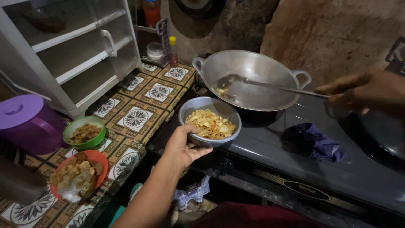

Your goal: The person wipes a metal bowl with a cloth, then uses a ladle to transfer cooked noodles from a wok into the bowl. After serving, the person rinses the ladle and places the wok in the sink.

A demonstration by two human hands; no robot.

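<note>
Partly cut off at the left edge, a purple jug (25, 122) stands near a green bowl (84, 132) of brown food. Next, the left hand (181, 145) cups a grey bowl (209, 122) of noodles, fingers curled under its rim. Rightward, the blurred right hand (363, 90) pinches a spatula (261, 83) resting in the metal wok (251, 80).

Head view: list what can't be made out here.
- Right hand: blurred and cut by the right edge; its grip on the spatula is unclear.
- Left hand: fingers hidden under the bowl.
- Orange plate: food partly under clear plastic, kind unclear.
- Dark object, left edge: blurred, cut off.
</note>
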